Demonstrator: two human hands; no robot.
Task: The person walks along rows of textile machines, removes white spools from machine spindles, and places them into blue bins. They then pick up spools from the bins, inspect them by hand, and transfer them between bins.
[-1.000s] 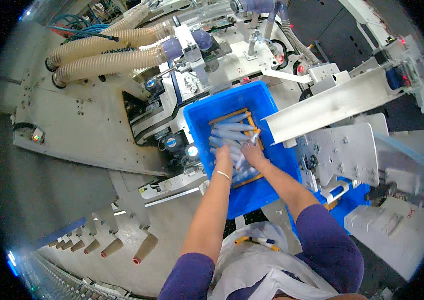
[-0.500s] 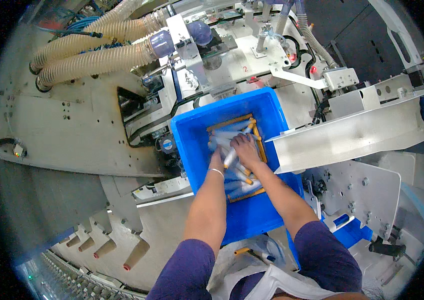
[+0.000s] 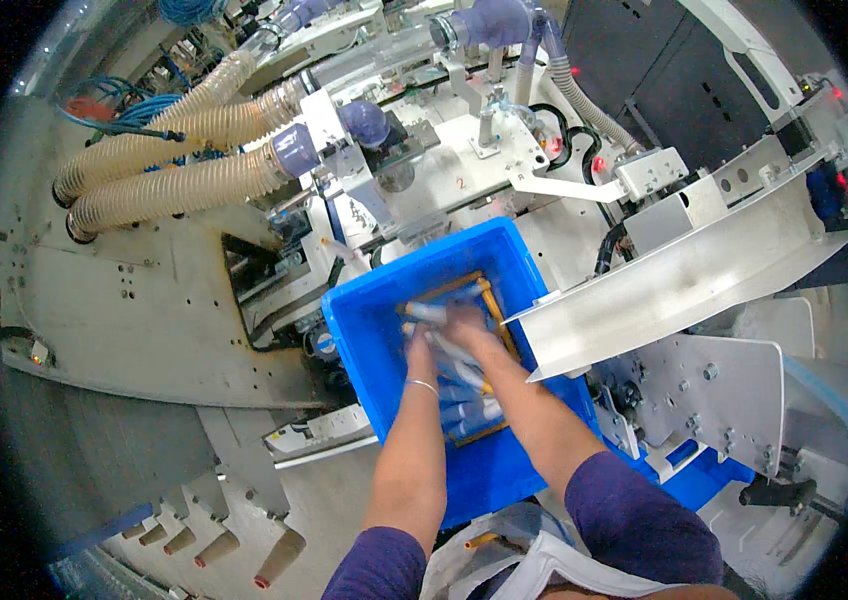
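Note:
Both of my hands reach down into a deep blue plastic crate that holds loose yarn bobbins, white with orange-yellow ends. My left hand, its wrist wearing a thin white band, is at the left of the pile with its fingers hidden. Smeared by motion, my right hand is at the far middle of the pile. One white bobbin lies crosswise beside the right hand's fingers and above the left hand. More bobbins lie between my wrists. Whether either hand grips a bobbin is too blurred to see.
A curved white metal chute juts toward the crate's right side. Behind the crate stands machinery with ribbed hoses. Several cone-shaped tubes stick out at the lower left. A second blue crate shows at lower right.
The view has shifted, so the crate appears lower and slightly left. My right hand has moved among the bobbins and become blurred, and a bobbin now lies crosswise beside it.

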